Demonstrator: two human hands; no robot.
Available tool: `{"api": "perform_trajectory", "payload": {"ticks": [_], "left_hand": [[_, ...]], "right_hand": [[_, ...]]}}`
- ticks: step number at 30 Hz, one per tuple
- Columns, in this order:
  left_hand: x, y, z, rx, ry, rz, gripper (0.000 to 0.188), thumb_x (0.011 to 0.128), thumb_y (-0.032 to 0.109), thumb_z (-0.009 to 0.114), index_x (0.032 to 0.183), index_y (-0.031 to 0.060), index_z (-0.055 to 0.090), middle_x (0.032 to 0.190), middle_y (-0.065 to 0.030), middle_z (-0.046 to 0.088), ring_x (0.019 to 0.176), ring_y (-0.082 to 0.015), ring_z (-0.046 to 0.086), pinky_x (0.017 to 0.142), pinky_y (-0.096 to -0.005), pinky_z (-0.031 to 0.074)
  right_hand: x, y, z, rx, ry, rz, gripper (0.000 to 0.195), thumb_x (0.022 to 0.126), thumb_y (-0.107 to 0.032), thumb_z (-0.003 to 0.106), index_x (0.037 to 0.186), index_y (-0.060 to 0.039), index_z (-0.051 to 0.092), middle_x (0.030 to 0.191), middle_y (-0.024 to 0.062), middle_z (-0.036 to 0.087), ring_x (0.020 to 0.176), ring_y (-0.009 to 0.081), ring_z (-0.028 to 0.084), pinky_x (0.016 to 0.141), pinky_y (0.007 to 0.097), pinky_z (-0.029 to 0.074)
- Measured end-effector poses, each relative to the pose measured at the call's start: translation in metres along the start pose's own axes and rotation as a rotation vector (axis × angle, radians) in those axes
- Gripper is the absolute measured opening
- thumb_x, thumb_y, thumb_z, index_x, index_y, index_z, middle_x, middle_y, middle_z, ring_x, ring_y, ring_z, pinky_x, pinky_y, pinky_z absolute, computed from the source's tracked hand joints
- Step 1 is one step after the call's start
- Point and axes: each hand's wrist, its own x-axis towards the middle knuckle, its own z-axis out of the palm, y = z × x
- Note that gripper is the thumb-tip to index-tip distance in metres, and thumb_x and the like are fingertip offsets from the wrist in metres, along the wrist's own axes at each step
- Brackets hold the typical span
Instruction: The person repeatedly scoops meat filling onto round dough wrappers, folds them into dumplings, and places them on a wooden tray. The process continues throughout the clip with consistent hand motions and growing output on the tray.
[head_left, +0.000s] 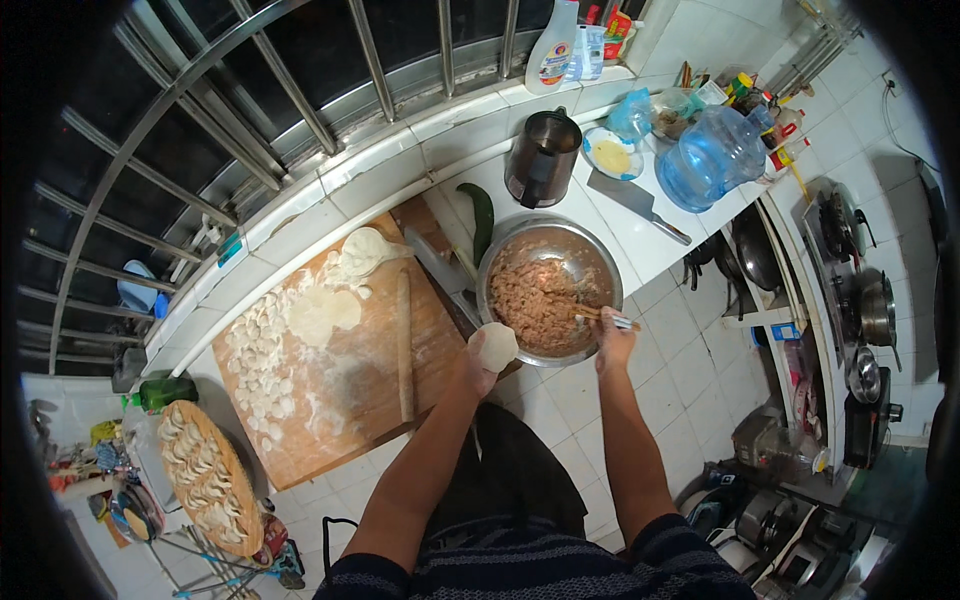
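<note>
My left hand (480, 369) holds a round dough wrapper (498, 347) beside the lower left rim of a steel bowl (616, 300). Minced filling (529, 300) fills much of that bowl. Over its right rim, my right hand (613, 341) grips chopsticks (585, 308), their tips in the filling. Left of the bowl lies a floured wooden board (360, 420) with a rolling pin (405, 345), flattened wrappers (322, 313), many small dough pieces (259, 367) and a larger lump of dough (365, 253). Filled dumplings (199, 465) stand in rows on a round wooden tray (251, 517) at the lower left.
A dark green vegetable (480, 217) and a knife blade (435, 262) lie between board and bowl. Behind the bowl are a dark pitcher (543, 159), a cleaver (626, 196), a small plate (634, 166) and a large blue water bottle (705, 161). Pots stand on shelves at the right.
</note>
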Motion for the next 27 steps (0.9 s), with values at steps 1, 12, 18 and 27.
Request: {"api": "perform_trajectory", "payload": {"ticks": [1, 12, 18, 27], "left_hand": [[-0.001, 0.000, 0.001, 0.000, -0.005, -0.014, 0.045, 0.091, 0.032, 0.046, 0.122, 0.0005, 0.040, 0.119, -0.0144, 0.050, 0.110, -0.0295, 0.049, 0.095, -0.0431, 0.040], [-0.012, 0.029, 0.024, -0.030, 0.054, 0.074, 0.041, 0.092, 0.027, 0.044, 0.122, -0.0003, 0.041, 0.120, -0.0136, 0.050, 0.111, -0.0277, 0.049, 0.094, -0.0404, 0.040], [-0.003, 0.044, 0.057, -0.019, 0.102, 0.178, 0.038, 0.093, 0.024, 0.041, 0.122, -0.0009, 0.040, 0.119, -0.0140, 0.050, 0.110, -0.0263, 0.050, 0.093, -0.0382, 0.042], [0.008, 0.032, 0.063, -0.097, 0.148, 0.098, 0.037, 0.093, 0.020, 0.040, 0.122, -0.0024, 0.039, 0.120, -0.0146, 0.050, 0.110, -0.0278, 0.050, 0.094, -0.0395, 0.042]], "right_hand": [[-0.003, 0.006, 0.007, 0.007, 0.012, 0.028, 0.014, 0.081, -0.006, 0.063, 0.091, 0.0009, 0.056, 0.085, 0.0086, 0.059, 0.071, 0.0168, 0.058, 0.063, 0.0269, 0.054], [0.007, -0.001, 0.002, 0.157, -0.022, 0.221, 0.012, 0.084, -0.005, 0.058, 0.094, 0.0021, 0.056, 0.085, 0.0088, 0.059, 0.067, 0.0176, 0.059, 0.062, 0.0287, 0.056], [0.012, -0.019, -0.016, 0.106, 0.020, 0.174, 0.014, 0.084, -0.006, 0.059, 0.095, 0.0030, 0.055, 0.083, 0.0091, 0.059, 0.070, 0.0176, 0.060, 0.063, 0.0273, 0.055], [0.011, -0.027, -0.036, 0.202, -0.016, 0.232, 0.012, 0.084, -0.006, 0.058, 0.093, 0.0019, 0.055, 0.082, 0.0086, 0.059, 0.068, 0.0167, 0.060, 0.061, 0.0258, 0.055]]}}
